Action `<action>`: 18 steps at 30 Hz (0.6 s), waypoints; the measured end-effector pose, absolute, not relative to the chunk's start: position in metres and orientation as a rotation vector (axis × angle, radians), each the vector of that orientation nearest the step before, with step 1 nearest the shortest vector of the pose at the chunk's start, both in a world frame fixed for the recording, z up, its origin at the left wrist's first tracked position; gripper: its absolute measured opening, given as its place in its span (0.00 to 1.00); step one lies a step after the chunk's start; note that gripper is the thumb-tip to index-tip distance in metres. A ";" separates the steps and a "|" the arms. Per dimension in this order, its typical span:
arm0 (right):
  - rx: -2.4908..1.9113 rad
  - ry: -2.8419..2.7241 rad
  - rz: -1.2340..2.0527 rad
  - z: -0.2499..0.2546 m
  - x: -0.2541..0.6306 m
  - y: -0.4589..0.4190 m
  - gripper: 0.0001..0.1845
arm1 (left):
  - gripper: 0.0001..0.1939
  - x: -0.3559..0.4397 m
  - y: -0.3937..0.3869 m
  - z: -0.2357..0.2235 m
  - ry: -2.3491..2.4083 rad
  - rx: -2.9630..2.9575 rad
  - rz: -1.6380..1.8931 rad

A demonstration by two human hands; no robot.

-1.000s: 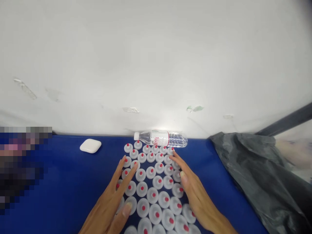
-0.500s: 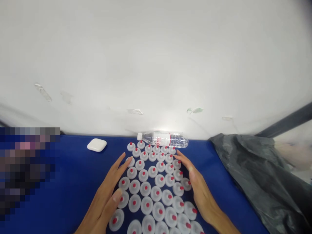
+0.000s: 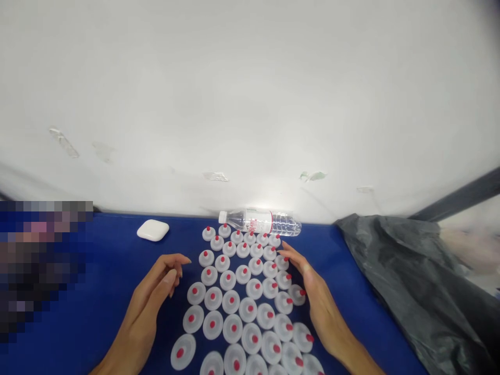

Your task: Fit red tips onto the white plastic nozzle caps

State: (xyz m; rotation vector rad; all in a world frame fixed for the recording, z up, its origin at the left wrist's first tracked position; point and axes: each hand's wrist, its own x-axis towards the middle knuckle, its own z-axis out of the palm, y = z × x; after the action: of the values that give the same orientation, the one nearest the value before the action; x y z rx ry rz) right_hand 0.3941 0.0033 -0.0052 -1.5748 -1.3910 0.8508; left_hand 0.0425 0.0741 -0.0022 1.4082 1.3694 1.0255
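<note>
Many round translucent white caps with red tips (image 3: 233,328) stand in loose rows on the blue table (image 3: 113,281). To the left of the rows is my left hand (image 3: 152,294), fingers curled and apart from one another, with nothing in it and not touching the caps. My right hand (image 3: 314,291) lies along the right edge of the group, fingers stretched out, its fingertips beside the caps at the far right. Behind the rows a clear plastic water bottle (image 3: 260,222) with a white lid lies on its side.
A white rounded case (image 3: 153,230) lies at the back left. On the right a dark grey plastic sheet (image 3: 406,281) drapes over the table. A white wall (image 3: 250,104) with tape remnants rises behind. The far left is pixelated.
My left hand has drawn away to the left from the caps, and its fingers have curled in. My right hand has stayed nearly where it was. The view has shifted slightly.
</note>
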 end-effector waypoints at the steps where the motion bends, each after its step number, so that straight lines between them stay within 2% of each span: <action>1: -1.575 -1.388 0.861 -0.007 0.396 0.004 0.32 | 0.22 0.043 0.074 -0.001 1.362 1.394 1.028; 6: -1.585 -1.378 0.861 -0.010 0.398 0.005 0.33 | 0.23 0.052 0.070 0.010 1.321 1.385 0.993; 18: -1.563 -1.403 0.828 0.004 0.388 0.004 0.30 | 0.23 0.055 0.073 0.015 1.283 1.399 0.926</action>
State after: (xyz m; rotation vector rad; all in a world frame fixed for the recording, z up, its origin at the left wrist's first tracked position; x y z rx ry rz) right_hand 0.3884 0.0039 0.0039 -1.5634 -1.4026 0.8276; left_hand 0.0555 0.0729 0.0145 1.3993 1.2828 0.9262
